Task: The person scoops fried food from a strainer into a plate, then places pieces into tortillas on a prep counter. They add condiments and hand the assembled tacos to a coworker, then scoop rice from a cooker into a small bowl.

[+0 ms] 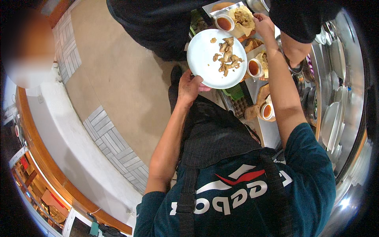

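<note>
My left hand [190,87] grips the near edge of a round white plate [201,73], thumb on the rim. Several fried, battered pieces [227,59] lie on the plate, mostly on its right half. My right hand [263,24] reaches past the plate, fingers bent together at the edge of a paper-lined serving [244,20] of fried food; whether a piece is between the fingertips is too small to tell. Beside that serving stands a white cup of red-orange sauce [224,23]. A second sauce cup [254,68] sits nearer, partly beside my right forearm.
Another sauce cup [267,111] rests on a wooden board [262,94] nearer me. A co-worker in black stands ahead; their hand [294,57] is over metal containers at right. Stacked plates [331,122] line a metal shelf. A white low wall [59,106] runs along the left.
</note>
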A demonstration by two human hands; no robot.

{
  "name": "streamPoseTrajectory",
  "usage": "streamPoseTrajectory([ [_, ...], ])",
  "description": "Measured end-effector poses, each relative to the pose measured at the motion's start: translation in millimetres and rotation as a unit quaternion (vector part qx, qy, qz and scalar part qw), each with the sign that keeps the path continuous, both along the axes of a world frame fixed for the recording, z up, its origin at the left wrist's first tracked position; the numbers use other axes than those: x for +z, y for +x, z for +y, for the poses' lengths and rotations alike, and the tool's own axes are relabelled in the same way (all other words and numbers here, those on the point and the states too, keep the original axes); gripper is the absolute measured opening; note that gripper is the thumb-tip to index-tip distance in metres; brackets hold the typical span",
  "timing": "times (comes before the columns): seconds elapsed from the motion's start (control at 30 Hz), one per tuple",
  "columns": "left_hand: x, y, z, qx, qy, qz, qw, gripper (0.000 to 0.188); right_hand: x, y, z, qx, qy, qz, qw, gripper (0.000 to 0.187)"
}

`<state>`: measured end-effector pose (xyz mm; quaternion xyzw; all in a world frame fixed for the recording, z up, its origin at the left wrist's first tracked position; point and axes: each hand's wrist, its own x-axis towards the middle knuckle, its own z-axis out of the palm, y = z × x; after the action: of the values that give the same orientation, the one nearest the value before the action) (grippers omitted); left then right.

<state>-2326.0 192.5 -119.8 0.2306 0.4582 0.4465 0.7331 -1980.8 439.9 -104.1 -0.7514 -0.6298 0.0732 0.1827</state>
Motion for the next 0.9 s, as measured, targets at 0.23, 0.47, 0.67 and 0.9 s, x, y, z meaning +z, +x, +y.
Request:
streamPoseTrajectory([
  [0.23,1.5,4.6,4.5,-0.007,-0.006,0.027,1.000,0.038,47.6,-64.2,-104.4,0.095,-0.014,0.142,0.985,0.030],
  [0.47,18.0,14.8,-7.1,0.014,-0.014,0.061,0.998,0.036,86.7,-125.7,-220.2,0.141,-0.146,0.012,0.979,0.038],
  [0.67,31.0,20.6,-16.3,0.002,0.003,0.040,0.999,0.033,70.0,-143.6,-241.1,0.090,-0.171,0.023,0.981,0.041],
  [0.9,41.5,15.1,-10.1,-0.033,0.020,0.021,0.999,0.033,80.9,-89.2,-247.2,0.001,-0.096,0.375,0.922,0.039],
])
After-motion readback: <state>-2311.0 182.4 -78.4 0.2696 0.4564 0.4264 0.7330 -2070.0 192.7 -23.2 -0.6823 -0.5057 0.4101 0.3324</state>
